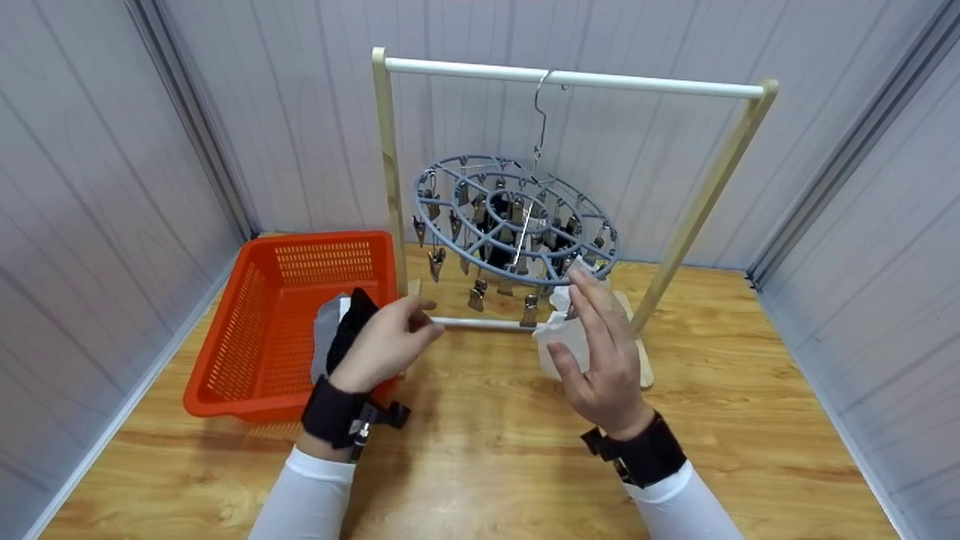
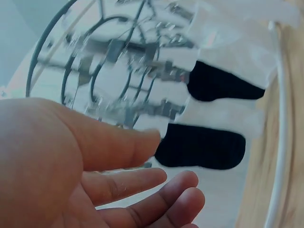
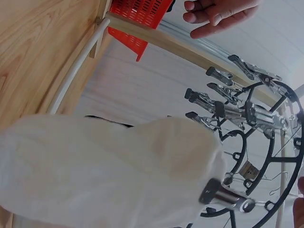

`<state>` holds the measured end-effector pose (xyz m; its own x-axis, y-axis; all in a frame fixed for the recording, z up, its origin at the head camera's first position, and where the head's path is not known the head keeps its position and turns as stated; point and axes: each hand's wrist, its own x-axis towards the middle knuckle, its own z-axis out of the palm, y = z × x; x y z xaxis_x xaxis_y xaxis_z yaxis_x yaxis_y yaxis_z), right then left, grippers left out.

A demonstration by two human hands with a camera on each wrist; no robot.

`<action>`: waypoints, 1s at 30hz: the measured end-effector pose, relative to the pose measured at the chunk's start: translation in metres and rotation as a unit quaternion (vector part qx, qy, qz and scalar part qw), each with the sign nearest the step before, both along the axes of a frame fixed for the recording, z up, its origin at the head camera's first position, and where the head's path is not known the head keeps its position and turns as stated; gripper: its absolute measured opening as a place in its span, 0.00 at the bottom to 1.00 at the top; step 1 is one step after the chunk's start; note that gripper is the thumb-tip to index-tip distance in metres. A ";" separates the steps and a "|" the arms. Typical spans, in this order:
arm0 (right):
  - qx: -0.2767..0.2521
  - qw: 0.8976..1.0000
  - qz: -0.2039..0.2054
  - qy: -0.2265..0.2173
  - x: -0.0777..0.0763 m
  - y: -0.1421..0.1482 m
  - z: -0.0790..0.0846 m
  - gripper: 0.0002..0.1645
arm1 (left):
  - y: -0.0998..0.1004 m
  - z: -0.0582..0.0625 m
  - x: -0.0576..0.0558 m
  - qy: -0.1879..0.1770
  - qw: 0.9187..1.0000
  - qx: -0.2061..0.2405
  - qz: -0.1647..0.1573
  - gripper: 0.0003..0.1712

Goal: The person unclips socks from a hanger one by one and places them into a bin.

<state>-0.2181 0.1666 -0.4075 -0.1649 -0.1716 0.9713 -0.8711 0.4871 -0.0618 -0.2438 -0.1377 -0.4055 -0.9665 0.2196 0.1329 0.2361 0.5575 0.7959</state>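
A round grey-blue clip hanger (image 1: 555,283) hangs tilted, with many metal clips. A white sock (image 3: 104,171) dangles from a clip (image 3: 223,195) on its near right side. My right hand (image 1: 606,360) is raised in front of this sock, fingers extended, fingertips right at the hanger's rim. To the left, my left hand (image 1: 390,337) hovers between basket and hanger with loosely bent fingers and nothing in them. In the left wrist view a black sock (image 2: 204,147) and another black sock (image 2: 221,85) hang from clips, with pale cloth behind them.
The hanger's hook is over the white top bar (image 1: 465,70) of a wooden-post rack (image 1: 697,202); a lower bar (image 1: 480,323) runs near the table. At left stands an orange basket (image 1: 217,330) holding a black knit item (image 1: 349,330) and grey cloth (image 1: 324,337). Panel walls surround the table.
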 end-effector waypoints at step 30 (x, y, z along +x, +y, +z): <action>0.005 0.986 -0.104 -0.132 -0.005 0.012 -0.010 0.33 | 0.071 -0.029 0.016 0.015 0.996 0.051 -0.068 0.42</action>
